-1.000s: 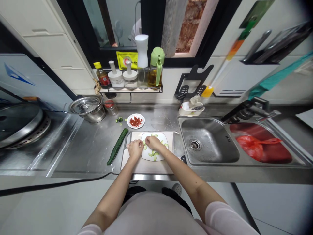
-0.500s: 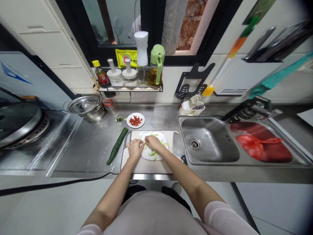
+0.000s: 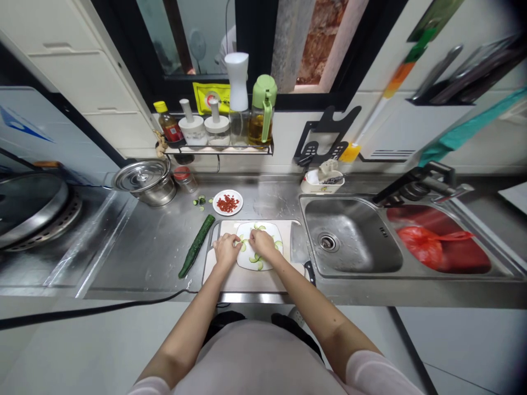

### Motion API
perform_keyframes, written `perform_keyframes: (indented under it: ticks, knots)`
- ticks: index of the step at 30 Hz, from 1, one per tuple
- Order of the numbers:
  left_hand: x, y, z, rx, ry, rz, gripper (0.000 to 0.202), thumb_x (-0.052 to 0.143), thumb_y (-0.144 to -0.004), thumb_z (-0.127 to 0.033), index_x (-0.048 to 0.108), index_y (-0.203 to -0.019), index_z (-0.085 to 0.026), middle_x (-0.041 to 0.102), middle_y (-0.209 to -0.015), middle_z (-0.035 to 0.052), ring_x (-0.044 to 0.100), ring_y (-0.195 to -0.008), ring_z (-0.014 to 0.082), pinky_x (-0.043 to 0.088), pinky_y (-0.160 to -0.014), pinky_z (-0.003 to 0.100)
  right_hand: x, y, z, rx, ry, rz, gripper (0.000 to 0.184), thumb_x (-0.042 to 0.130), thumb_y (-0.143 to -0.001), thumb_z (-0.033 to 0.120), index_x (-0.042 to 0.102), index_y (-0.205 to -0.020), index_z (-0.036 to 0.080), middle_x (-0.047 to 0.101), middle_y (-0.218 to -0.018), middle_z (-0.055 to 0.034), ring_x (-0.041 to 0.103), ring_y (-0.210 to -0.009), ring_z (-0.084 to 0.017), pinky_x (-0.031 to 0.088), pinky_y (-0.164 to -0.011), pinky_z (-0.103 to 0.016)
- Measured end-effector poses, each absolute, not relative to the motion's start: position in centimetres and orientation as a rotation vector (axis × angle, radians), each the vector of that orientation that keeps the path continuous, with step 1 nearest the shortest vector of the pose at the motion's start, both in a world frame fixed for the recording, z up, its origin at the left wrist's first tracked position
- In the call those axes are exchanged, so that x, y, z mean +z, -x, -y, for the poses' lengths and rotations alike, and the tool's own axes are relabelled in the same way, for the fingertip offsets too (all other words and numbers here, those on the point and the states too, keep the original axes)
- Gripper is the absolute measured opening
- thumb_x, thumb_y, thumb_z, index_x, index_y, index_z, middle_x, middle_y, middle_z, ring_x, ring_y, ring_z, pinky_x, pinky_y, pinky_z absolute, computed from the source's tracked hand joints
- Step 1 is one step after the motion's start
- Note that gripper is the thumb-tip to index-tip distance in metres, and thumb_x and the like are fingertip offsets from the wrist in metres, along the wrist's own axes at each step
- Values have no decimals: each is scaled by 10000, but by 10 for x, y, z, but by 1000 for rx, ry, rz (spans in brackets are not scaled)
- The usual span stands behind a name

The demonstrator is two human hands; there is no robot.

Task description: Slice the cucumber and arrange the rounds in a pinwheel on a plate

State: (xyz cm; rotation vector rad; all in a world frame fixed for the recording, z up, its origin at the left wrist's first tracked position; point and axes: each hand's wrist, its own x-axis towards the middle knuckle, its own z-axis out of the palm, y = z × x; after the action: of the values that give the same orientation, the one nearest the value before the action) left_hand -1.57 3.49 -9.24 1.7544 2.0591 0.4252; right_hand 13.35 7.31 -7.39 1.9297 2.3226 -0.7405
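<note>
We count two hands over one white square plate [image 3: 242, 264]. The left hand [image 3: 226, 251] sits at its near left edge, fingers bent, thumb and forefinger close together beside a slice; we cannot tell whether they pinch it. The right hand [image 3: 262, 244] is over the plate's middle, fingers curled narrow; its grip is hidden. Several pale green slices [image 3: 258, 262] lie on the plate between and below the hands; overlap and cover prevent an exact count. The plate rests on one cutting board [image 3: 255, 282].

Left of the left hand we find one whole cucumber [image 3: 196, 246], slanting beside the board. Beyond that hand are one round plate [image 3: 214, 204] of red chopped pieces [image 3: 228, 204], a few green offcuts [image 3: 201, 201], one red-lidded jar [image 3: 185, 180] and one lidded pot [image 3: 158, 193].

On the rack past both hands we count five containers; the yellow-capped bottle [image 3: 170, 127] bears a red label and the yellow packet [image 3: 201, 99] behind carries print, none legible to us.

Bare worktop [image 3: 156, 247] extends left of the cucumber. Right of the right hand, a black handle [image 3: 309, 272] occupies the narrow strip before the sink [image 3: 354, 241].
</note>
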Motion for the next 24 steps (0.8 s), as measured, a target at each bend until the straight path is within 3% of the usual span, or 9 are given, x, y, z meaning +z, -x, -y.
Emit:
perform_keyframes:
  ticks: [8,24]
  knots:
    - [-89,18,-38,425,-1793,-1981,159,620,-825,-293,731,-936,-268,638,-984,62,538,-1028,247,318,-887,362,-69,-133,-70,-714,-1889,-2290,187,490,-925,252,635,-1023,187,673,-1057,-106,597,-1001,-215,378,-728,-265]
    - [-95,20,-49,412,-1834,-1892,143,612,-829,-283,745,-881,-276,620,-1000,58,529,-1028,242,335,-894,362,-74,-136,-74,-648,-1801,-2381,188,486,-937,263,631,-1026,182,669,-1051,-127,567,-1049,-242,398,-787,-291]
